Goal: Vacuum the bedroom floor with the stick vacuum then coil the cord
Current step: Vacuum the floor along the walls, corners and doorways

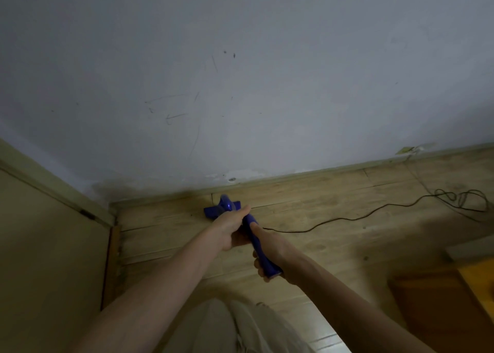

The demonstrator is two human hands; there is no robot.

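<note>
- Mid-vacuuming by the look of it: stick vacuum (257, 241) in use, both hands on it, head (217, 209) down on the wood floor (334, 248) right by the baseboard (294, 177), near the room corner.
- Left hand (230, 225) wrapped round the upper body of the vac, just behind the head as seen from above.
- Right hand (270, 254) clenched round the handle end, thumb laid along the blue shaft.
- Cord (347, 219) not coiled yet: trails from the vac across the floor to the right, ends in a loose tangle (462, 197) near the wall (240, 72); a strand runs up toward a fitting (407, 150) at the baseboard, prob. the socket, too small to be sure.
- Can't tell how much floor is already covered; no visible clean/dirty line. Dark smudges at the corner & along the wall base.
- Left to do, as judged: rest of floor incl. area by the wooden furniture (449, 307) at right, then unplug & coil cord.
- Est. progress: first part under way, 2nd part untouched.
</note>
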